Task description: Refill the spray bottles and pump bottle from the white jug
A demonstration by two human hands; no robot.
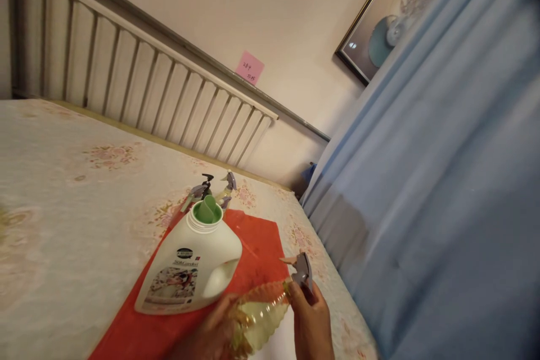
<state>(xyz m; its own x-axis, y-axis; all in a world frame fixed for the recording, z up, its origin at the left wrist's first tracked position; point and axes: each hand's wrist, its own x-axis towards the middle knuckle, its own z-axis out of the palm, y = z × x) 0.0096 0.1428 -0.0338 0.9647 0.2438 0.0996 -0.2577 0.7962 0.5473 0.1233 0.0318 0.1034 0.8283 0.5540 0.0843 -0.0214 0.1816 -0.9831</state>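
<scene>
My left hand (213, 333) wraps the body of a clear spray bottle (258, 315) of pale yellow liquid at the bottom of the view. My right hand (311, 326) grips its grey trigger head (302, 271). Just left of them a white detergent jug (192, 265) with an open green spout stands on a red cloth (261, 250). Behind the jug lie two more spray bottles (211, 190) with grey and black trigger heads.
All this rests on a bed with a floral cover (76, 191). A white slatted headboard (135, 84) runs along the wall behind, with a pink note (250, 67) stuck above it. Blue curtains (439, 191) hang at the right. A framed picture (388, 17) hangs above them.
</scene>
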